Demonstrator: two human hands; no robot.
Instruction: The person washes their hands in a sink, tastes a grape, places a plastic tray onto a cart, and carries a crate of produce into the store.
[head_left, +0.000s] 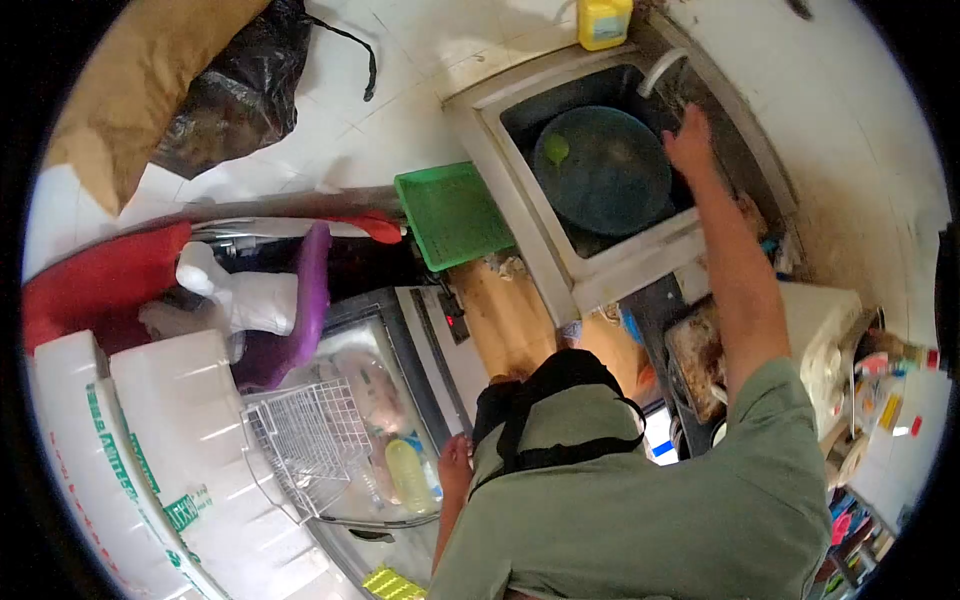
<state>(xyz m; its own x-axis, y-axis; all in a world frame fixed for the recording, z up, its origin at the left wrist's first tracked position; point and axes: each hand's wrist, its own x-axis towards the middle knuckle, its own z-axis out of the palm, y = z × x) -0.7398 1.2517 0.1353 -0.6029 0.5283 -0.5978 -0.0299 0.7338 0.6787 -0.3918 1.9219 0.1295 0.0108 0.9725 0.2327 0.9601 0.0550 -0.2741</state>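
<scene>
My right hand (690, 145) reaches over the right side of the metal sink (540, 240), just below the pale curved tap spout (662, 70). Its thumb stands apart from the fingers, and I see nothing held. A large dark round basin (610, 185) sits in the sink, with a small yellow-green item (556, 149) inside near its left side. Low at my left side is my left hand (456, 460), fingers loosely bent and apart, with nothing visible in them. It is beside the edge of a chest with a clear top, where a yellow-green bottle-shaped item (408, 475) shows.
A green tray (455, 215) lies left of the sink. A yellow container (603, 22) stands behind it. White foam boxes (185, 400), a wire basket (310, 440) and a purple basin (300, 330) crowd the left. A stained pan (697, 365) lies under my right arm.
</scene>
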